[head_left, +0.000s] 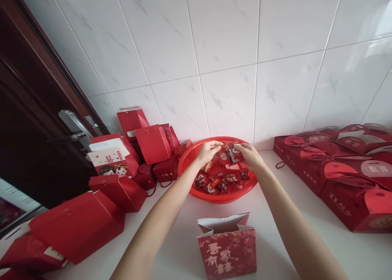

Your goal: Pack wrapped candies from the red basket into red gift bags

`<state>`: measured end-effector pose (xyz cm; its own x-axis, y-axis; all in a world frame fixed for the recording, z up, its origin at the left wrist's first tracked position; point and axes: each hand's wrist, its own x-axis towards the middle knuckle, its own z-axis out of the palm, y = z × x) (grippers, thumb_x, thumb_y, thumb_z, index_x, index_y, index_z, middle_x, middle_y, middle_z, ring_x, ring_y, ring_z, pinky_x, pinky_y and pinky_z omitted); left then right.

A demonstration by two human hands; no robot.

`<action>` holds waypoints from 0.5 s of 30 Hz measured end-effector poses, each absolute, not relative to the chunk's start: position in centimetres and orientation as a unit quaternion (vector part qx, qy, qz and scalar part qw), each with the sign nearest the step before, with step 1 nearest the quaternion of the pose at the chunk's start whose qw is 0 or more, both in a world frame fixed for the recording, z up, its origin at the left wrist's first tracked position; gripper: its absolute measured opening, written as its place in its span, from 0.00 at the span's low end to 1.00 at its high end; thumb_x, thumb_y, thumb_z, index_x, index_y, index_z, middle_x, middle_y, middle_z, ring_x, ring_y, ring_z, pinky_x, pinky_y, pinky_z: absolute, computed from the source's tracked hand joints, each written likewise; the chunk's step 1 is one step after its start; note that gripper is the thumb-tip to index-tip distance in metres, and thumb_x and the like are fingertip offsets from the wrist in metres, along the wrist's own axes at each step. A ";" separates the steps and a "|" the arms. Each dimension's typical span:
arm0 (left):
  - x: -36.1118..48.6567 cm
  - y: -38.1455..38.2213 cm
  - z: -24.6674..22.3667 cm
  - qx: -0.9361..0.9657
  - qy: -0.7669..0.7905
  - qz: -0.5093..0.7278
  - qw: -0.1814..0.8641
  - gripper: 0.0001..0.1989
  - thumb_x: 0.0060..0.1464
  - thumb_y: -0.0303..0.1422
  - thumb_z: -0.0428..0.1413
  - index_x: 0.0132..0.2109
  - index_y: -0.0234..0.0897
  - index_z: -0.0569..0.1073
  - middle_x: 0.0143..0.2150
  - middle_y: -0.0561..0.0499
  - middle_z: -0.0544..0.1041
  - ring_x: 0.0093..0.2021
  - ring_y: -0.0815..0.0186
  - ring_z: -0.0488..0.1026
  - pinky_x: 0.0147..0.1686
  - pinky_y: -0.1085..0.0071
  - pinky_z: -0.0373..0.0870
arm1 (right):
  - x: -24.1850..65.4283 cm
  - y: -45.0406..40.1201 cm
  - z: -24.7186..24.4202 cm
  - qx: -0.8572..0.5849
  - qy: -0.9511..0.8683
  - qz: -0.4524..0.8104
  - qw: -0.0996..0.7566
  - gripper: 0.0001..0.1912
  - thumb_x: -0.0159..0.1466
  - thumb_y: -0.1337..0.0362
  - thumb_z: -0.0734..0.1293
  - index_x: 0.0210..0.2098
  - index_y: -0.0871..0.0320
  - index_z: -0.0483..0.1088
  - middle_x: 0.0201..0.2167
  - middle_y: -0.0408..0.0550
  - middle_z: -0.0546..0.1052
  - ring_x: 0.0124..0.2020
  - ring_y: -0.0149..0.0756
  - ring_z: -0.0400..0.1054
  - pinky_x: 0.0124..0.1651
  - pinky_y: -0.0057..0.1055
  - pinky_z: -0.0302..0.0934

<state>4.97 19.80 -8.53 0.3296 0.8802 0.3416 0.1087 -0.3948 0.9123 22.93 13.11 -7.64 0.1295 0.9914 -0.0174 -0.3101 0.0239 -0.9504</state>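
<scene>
Both of my hands are over a red plastic basket (183,171) of small wrapped candies (216,184). My right hand (249,156) pinches a small red and dark printed packet (234,154) above the basket's far right part. To its left, my left hand (210,152) has its thumb and fingertips drawn together; what lies between them is too small to make out among the red wrappers. Nearer to me, below the basket, an open-topped red paper gift bag (228,251) with pale lettering stands upright between my forearms.
Several red gift boxes and bags (81,222) crowd the left side, some leaning on one another. Rows of red handled boxes (330,173) fill the right. A tiled wall (226,100) rises behind the white table (171,239). A dark door with a metal handle (76,126) stands at left.
</scene>
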 end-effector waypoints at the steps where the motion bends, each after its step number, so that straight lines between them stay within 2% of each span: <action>1: 5.0 19.8 -8.5 0.697 0.353 0.459 0.422 0.09 0.51 0.29 0.65 0.41 0.34 0.80 0.45 0.43 0.83 0.48 0.58 0.78 0.51 0.59 0.72 | 22.9 13.0 -7.5 -0.447 -0.380 0.542 0.602 0.09 0.62 0.68 0.70 0.26 0.59 0.70 0.23 0.44 0.76 0.24 0.31 0.71 0.25 0.25 0.69; 10: 5.2 19.2 -8.2 0.695 0.365 0.455 0.421 0.11 0.55 0.30 0.61 0.46 0.33 0.79 0.51 0.42 0.81 0.51 0.57 0.78 0.52 0.60 0.73 | 22.8 12.7 -7.2 -0.443 -0.389 0.559 0.583 0.08 0.64 0.65 0.68 0.28 0.57 0.70 0.25 0.44 0.76 0.24 0.33 0.72 0.26 0.29 0.71; 15: 5.4 18.6 -7.9 0.706 0.409 0.418 0.400 0.13 0.60 0.32 0.57 0.51 0.36 0.77 0.56 0.43 0.79 0.55 0.59 0.75 0.54 0.64 0.71 | 23.3 13.3 -8.1 -0.456 -0.402 0.530 0.591 0.07 0.61 0.64 0.71 0.28 0.58 0.71 0.25 0.43 0.76 0.24 0.31 0.70 0.27 0.25 0.68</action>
<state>5.42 18.56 -7.89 0.3173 0.9112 0.2628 0.2432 -0.3461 0.9061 23.26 13.33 -8.09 0.1160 0.9932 -0.0085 -0.2598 0.0221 -0.9654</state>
